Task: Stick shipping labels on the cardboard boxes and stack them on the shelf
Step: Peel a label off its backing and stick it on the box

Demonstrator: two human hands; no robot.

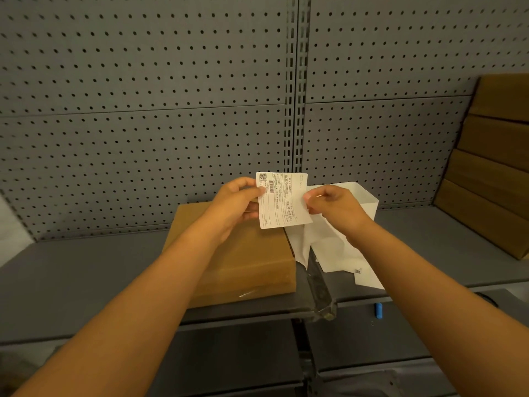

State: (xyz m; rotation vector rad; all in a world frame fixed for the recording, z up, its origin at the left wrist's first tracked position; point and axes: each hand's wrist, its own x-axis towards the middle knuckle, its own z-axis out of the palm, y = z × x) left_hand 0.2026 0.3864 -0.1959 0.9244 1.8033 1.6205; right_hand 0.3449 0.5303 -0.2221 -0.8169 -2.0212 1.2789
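Note:
I hold a white shipping label [282, 200] with printed text and a barcode up in front of me, above the shelf. My left hand [236, 206] pinches its left edge. My right hand [333, 207] pinches its right edge. Below the label a flat brown cardboard box [249, 262] lies on the grey shelf [86, 282], partly hidden by my left forearm. Its top shows no label where it is visible.
White backing sheets [337, 253] lie on the shelf to the right of the box. A stack of brown cardboard boxes [492, 164] leans at the far right. A grey pegboard wall [143, 110] closes the back. A small blue object [378, 310] sits below the shelf edge.

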